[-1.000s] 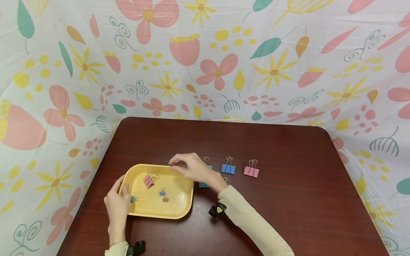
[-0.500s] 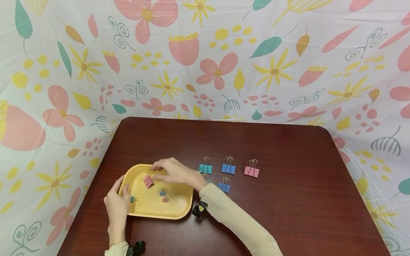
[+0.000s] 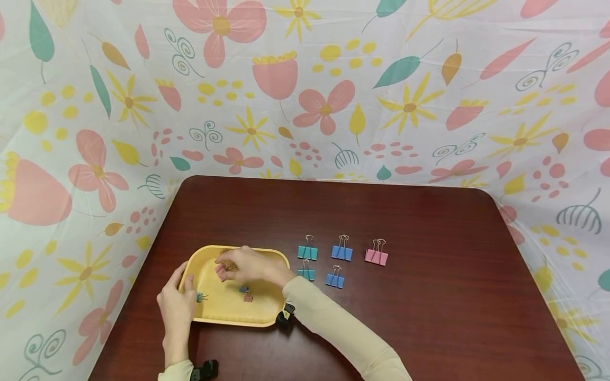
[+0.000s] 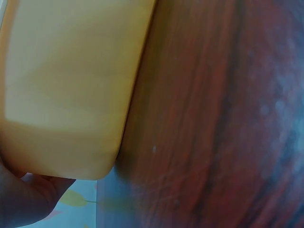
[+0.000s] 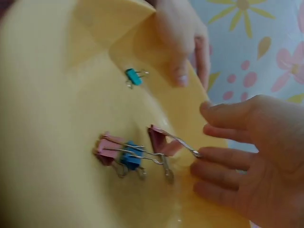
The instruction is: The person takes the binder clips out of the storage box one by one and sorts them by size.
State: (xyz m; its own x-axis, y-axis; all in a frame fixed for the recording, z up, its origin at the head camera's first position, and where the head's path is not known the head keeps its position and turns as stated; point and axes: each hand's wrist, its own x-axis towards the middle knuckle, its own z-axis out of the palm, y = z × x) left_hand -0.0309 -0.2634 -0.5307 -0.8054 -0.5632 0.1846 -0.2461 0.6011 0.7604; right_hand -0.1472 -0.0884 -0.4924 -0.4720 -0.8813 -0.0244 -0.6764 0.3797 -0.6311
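Note:
My left hand [image 3: 175, 306] grips the left end of a yellow plastic tray [image 3: 233, 323], thumb inside the rim and fingers outside. The left wrist view shows that hand [image 4: 28, 197] at the tray's corner. Inside the tray, my right hand [image 3: 252, 264] reaches to a pink binder clip [image 3: 221, 272], partly covering it. From the right wrist, the fingers of the right hand [image 5: 247, 156] are spread, with fingertips right at that clip's wire handle [image 5: 183, 143]. Also in the tray lie a teal clip [image 5: 134, 77], a blue clip [image 5: 132, 156] and another pink clip [image 5: 108, 147].
Right of the tray, two teal clips [image 3: 307, 253], two blue clips [image 3: 342, 253] and one pink clip [image 3: 376, 257] lie in rows on the dark wooden table [image 3: 429, 317]. A floral cloth [image 3: 324, 63] hangs behind and at the sides.
My right hand has moved left and down from the tray's far rim to the pink clip inside, uncovering the teal and blue clips on the table. The left hand stays on the tray.

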